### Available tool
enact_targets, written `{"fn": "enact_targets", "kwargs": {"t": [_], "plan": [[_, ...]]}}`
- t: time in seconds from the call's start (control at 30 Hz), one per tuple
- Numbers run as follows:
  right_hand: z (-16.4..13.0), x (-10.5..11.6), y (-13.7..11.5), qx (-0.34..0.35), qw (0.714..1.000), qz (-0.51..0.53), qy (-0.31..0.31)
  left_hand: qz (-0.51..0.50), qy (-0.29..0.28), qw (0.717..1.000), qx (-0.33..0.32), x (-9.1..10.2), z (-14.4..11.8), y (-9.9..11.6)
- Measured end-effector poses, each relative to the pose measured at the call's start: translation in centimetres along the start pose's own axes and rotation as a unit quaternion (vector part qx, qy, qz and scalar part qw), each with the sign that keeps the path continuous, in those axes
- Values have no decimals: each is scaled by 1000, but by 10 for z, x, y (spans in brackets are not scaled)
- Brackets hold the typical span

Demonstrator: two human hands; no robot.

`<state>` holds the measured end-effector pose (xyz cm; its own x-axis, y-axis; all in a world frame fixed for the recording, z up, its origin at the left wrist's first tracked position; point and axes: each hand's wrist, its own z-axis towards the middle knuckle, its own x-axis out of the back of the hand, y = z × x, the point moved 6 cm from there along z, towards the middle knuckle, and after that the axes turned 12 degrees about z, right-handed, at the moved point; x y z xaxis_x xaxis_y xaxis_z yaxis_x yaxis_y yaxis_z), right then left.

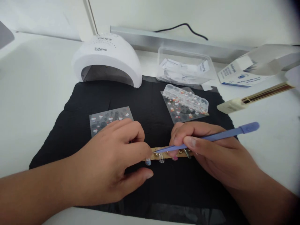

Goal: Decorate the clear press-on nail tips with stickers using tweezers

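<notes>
White tabletop [35, 93], black mat [145, 103]: left hand [110, 162] pins the nail strip [168, 154] steady; right hand [211, 150] grips purple tweezers [211, 136], tip working.

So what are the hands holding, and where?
Right hand grips the blue tool near its tip end. Left hand steadies the nail strip's left end.

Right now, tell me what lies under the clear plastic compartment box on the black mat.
Under the clear plastic compartment box lies a grey sticker sheet printed with small white-and-red figures, resting on the black mat. The part of the sheet beneath the box shows only blurred.
</notes>
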<state>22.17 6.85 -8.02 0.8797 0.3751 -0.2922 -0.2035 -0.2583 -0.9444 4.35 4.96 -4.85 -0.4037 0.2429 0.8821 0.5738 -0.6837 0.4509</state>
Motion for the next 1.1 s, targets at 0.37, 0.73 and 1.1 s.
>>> {"fn": "enact_targets", "kwargs": {"t": [0.37, 0.73, 1.1], "plan": [[1, -1, 0, 1, 1000, 14, 2, -18, 76, 997, -2, 11, -2, 2], [0, -1, 3, -14, 999, 32, -4, 0, 52, 998, -38, 6, -2, 3], [1, -1, 1, -15, 999, 29, -5, 33, 14, 998, -44, 4, 0, 4]]}}
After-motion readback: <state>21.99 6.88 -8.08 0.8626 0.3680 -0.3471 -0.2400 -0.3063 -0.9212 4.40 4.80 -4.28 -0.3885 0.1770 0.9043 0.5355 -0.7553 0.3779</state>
